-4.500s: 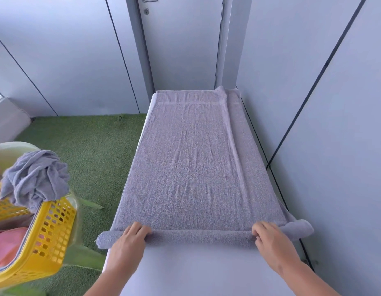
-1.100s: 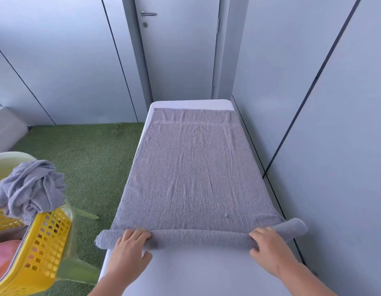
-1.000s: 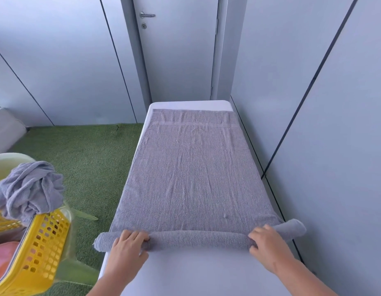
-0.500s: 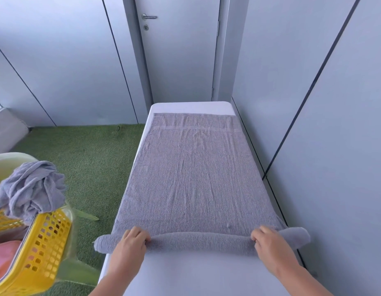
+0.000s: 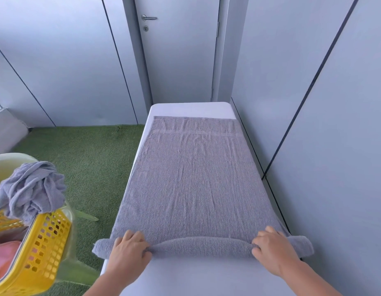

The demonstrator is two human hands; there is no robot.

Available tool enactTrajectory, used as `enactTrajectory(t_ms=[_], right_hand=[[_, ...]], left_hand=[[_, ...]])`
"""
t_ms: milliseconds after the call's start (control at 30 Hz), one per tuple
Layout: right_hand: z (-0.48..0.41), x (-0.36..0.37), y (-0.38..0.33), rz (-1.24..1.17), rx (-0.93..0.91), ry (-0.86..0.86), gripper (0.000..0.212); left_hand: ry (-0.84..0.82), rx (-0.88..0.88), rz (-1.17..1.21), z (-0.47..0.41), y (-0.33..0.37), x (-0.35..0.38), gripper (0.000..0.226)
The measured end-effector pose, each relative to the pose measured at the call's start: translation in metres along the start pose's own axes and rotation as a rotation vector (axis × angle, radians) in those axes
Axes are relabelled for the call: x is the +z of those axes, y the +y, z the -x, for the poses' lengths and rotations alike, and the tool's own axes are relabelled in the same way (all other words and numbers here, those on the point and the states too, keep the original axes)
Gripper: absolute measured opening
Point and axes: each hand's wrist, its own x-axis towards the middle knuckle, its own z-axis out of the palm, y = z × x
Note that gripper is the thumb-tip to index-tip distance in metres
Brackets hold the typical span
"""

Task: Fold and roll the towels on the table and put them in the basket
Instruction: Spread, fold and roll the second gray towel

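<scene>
A grey towel (image 5: 196,180) lies flat along the white table (image 5: 191,276), its near end wound into a roll (image 5: 201,246) that spans the table's width. My left hand (image 5: 127,251) grips the roll near its left end, fingers curled over the top. My right hand (image 5: 273,246) grips it near the right end in the same way. Both roll ends stick out past my hands. The yellow basket (image 5: 42,248) stands at the lower left, with a crumpled grey towel (image 5: 31,191) heaped on its rim.
Grey wall panels (image 5: 313,124) run close along the table's right side. A grey door (image 5: 179,50) stands behind the far end. Green artificial turf (image 5: 85,159) covers the floor to the left. Pink cloth (image 5: 3,259) lies inside the basket, which sits on a pale green chair (image 5: 78,272).
The roll has grown thicker and the towel's far edge has slid toward me, baring more white table at the far end. Both hands stay on the roll.
</scene>
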Motion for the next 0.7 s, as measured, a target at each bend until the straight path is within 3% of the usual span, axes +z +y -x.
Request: enactTrajectory(t_ms=[67, 167, 267, 367, 433, 500, 600, 700], right_hand=[[-0.002, 0.001, -0.003, -0.038, 0.044, 0.004, 0.023], [-0.008, 0.001, -0.008, -0.144, 0.114, -0.009, 0.008], [-0.007, 0.006, -0.006, -0.221, 0.134, -0.001, 0.023], [0.001, 0.014, -0.002, -0.231, 0.091, -0.009, 0.032], [0.005, 0.014, -0.002, -0.204, 0.052, -0.026, 0.045], [0.005, 0.012, -0.005, -0.169, 0.054, -0.019, 0.038], [0.001, 0.003, -0.007, -0.13, 0.042, -0.021, 0.004], [0.0, -0.004, -0.005, -0.101, 0.019, -0.021, 0.023]], left_hand=[[0.018, -0.05, 0.013, -0.004, 0.002, -0.001, 0.023], [0.063, -0.095, 0.107, -0.013, 0.003, 0.0, 0.009], [0.03, -0.123, 0.253, -0.016, 0.005, 0.006, 0.029], [0.015, -0.039, 0.265, -0.01, 0.004, 0.011, 0.03], [-0.05, -0.02, 0.222, -0.008, 0.001, 0.01, 0.045], [-0.113, -0.048, 0.181, -0.008, 0.001, 0.006, 0.051], [-0.086, -0.052, 0.151, -0.01, 0.001, 0.005, 0.033], [-0.009, -0.005, 0.138, -0.007, -0.001, 0.006, 0.02]])
